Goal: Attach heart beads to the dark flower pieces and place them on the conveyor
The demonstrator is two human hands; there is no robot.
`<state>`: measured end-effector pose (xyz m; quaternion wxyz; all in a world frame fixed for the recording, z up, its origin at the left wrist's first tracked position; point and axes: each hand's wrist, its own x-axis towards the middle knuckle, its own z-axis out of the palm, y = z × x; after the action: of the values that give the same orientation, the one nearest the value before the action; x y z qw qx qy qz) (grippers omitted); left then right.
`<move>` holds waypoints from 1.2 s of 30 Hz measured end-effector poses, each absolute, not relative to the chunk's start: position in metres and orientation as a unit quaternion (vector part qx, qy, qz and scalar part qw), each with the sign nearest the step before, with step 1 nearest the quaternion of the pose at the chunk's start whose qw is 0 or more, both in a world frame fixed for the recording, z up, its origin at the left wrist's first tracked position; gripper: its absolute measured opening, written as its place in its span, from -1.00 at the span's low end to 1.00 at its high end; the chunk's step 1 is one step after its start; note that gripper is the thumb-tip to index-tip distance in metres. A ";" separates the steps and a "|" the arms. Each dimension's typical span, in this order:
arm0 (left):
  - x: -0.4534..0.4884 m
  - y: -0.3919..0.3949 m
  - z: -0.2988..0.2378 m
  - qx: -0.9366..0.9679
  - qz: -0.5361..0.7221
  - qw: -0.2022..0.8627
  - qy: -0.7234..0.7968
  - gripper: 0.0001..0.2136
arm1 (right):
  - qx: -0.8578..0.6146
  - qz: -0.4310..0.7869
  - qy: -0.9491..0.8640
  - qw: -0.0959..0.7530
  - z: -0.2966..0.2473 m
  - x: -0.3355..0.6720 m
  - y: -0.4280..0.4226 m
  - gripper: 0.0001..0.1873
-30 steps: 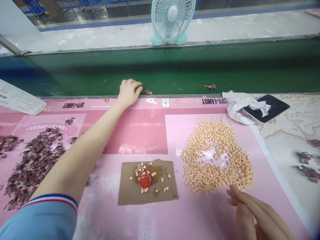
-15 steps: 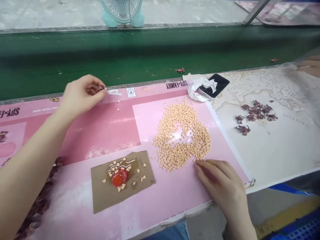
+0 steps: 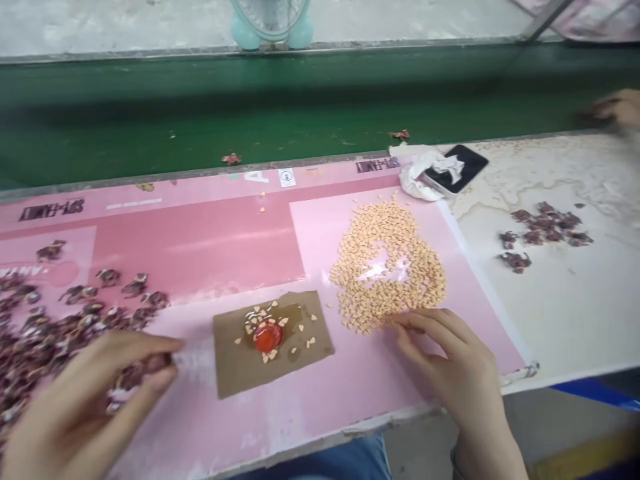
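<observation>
A green strip (image 3: 320, 87) runs behind the pink-covered counter (image 3: 200, 240), a pale ledge (image 3: 400, 23) beyond; grey floor (image 3: 415, 447) shows below.

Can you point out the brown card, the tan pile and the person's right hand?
Brown card (image 3: 234, 373), head view: its bare lower left part.
Tan pile (image 3: 367, 307), head view: pieces at its lower left.
Right hand (image 3: 457, 360), head view: back of the hand.

Words are showing on the pink sheet (image 3: 200, 247).
"SPY×FAMILY" is standing upside down in dark letters twice along the far edge, once at the left (image 3: 51, 210) and once at the right (image 3: 377, 165). A big white "A" (image 3: 257, 177) is sitting between them. Pale letters (image 3: 23, 271), looking like "ANYA", are curving at the left. A little white label (image 3: 287, 177) is showing a round sign, but its print is staying too small to read.
</observation>
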<state>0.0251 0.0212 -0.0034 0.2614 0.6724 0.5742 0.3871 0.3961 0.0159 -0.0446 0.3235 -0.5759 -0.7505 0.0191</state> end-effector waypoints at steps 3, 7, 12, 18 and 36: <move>0.061 -0.001 -0.003 0.724 0.347 0.224 0.553 -0.95 | -0.498 0.149 -0.755 0.399 -0.027 0.353 0.017 -0.85; 0.102 -0.014 -0.010 0.687 0.385 0.320 0.527 -0.87 | -0.407 0.263 -0.745 0.459 -0.015 0.296 0.013 -0.80; 0.111 -0.023 -0.018 0.659 0.421 0.346 0.518 -0.85 | -0.401 0.278 -0.742 0.460 -0.020 0.275 0.009 -0.80; 0.110 -0.024 -0.026 0.684 0.420 0.307 0.511 -0.83 | -0.399 0.279 -0.761 0.428 -0.021 0.279 0.005 -0.79; 0.109 -0.029 -0.039 0.685 0.475 0.180 0.522 -0.81 | -0.395 0.201 -0.811 0.383 -0.027 0.268 0.003 -0.86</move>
<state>0.1086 -0.0293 -0.0387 0.1797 0.6854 0.5219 0.4750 0.2676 0.0030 -0.0267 0.3833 -0.3945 -0.8105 0.2011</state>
